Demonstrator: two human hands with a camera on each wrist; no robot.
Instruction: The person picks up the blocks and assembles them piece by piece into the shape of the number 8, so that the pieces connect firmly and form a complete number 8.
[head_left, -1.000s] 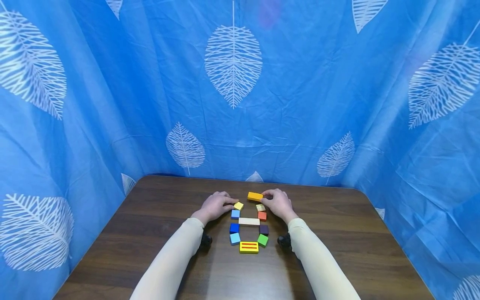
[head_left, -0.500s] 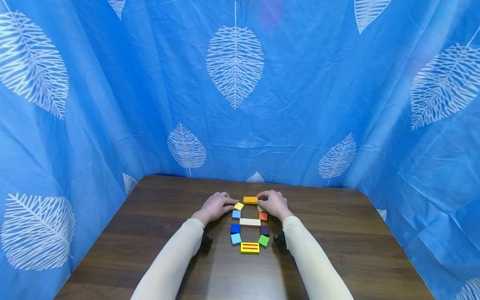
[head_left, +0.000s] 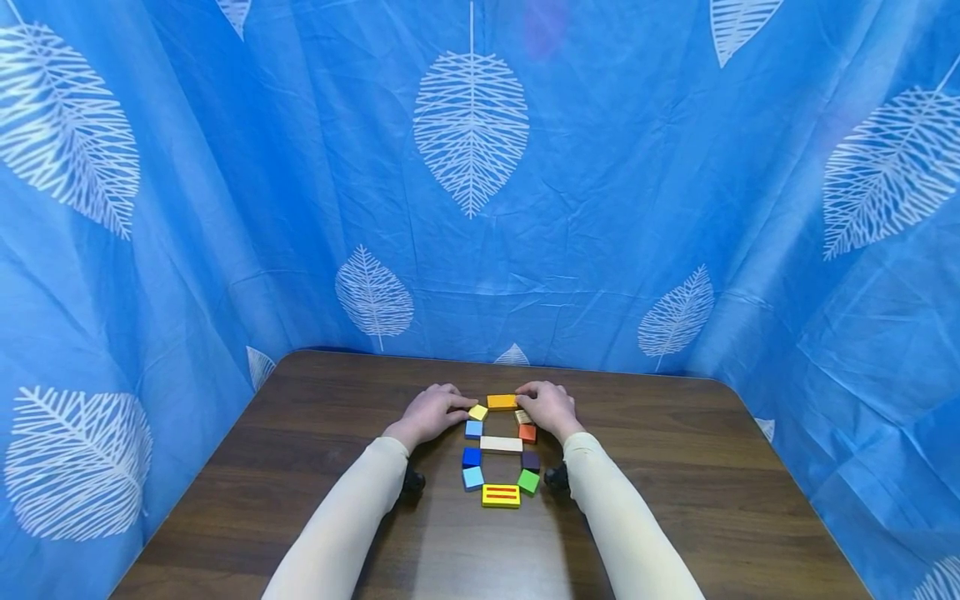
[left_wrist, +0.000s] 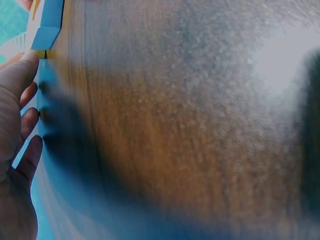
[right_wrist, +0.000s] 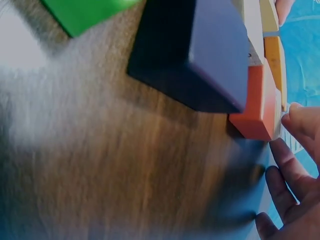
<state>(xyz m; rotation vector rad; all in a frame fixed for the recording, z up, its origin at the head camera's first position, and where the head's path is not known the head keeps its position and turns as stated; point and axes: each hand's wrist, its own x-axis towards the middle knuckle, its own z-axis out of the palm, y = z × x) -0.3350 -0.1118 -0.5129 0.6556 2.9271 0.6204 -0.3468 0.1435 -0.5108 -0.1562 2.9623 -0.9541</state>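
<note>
Small coloured blocks stand in a figure-eight outline on the table. At its upper left, my left hand (head_left: 431, 412) pinches a pale yellow block (head_left: 477, 412) between thumb and index finger; in the left wrist view the thumb touches a yellow edge beyond a blue block (left_wrist: 47, 36). An orange block (head_left: 502, 402) forms the top, its right end held by the fingertips of my right hand (head_left: 551, 408). Just below that hand sit a pale wooden block (head_left: 522, 417) and a red-orange block (head_left: 527, 433). The right wrist view shows the remaining right fingers loosely bent beside these blocks.
A long cream block (head_left: 501, 445) crosses the middle. Below are a dark blue block (head_left: 471, 457), a light blue block (head_left: 473, 477), a dark purple block (head_left: 530, 460), a green block (head_left: 528, 482) and a red-striped yellow block (head_left: 500, 497). A blue curtain (head_left: 480, 292) hangs behind the wooden table (head_left: 675, 500).
My right hand has moved the orange block left and towards me, turning it straight across the top of the outline. The left hand has stayed at the pale yellow block.
</note>
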